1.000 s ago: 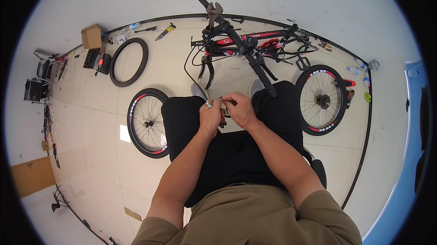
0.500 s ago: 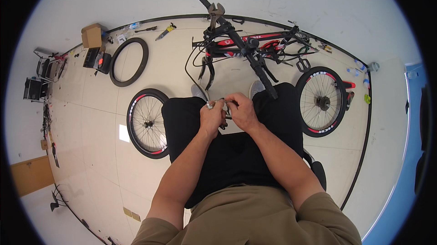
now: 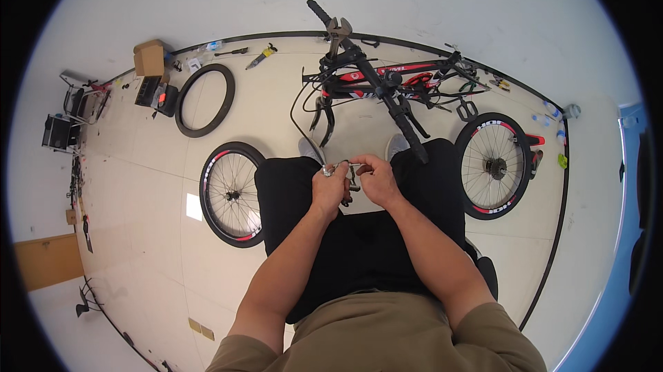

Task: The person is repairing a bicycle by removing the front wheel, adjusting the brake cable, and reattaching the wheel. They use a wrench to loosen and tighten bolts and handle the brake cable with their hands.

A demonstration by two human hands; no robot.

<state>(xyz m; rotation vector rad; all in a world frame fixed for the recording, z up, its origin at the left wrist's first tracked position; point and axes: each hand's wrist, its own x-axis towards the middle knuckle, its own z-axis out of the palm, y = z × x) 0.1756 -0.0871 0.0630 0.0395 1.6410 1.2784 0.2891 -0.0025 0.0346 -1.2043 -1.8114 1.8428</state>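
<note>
Between my knees, my left hand [image 3: 329, 190] is closed around a small metal bicycle part [image 3: 353, 180], dark with silvery bits. A black cable [image 3: 293, 111] loops down from the handlebar toward this hand, but its end is hidden by the fingers. On the other side of the part is my right hand [image 3: 378, 182], its index finger reaching across the top and its other fingers curled in. Whatever its fingertips pinch is too small to tell. Just beyond lies the red and black bike frame [image 3: 366, 87], with its handlebar [image 3: 388, 96] angled toward my right knee.
One wheel [image 3: 233, 194] lies left of my legs, another wheel [image 3: 494, 166] with sprockets at right. An adjustable wrench [image 3: 338, 31] stands against the handlebar. Farther left are a loose tyre [image 3: 206, 100] and an open cardboard box [image 3: 149, 59]. Tools and bottles line the wall.
The whole view has shifted slightly, so everything sits lower and to the right. My right index finger is straighter, and more of the metal part shows between my hands.
</note>
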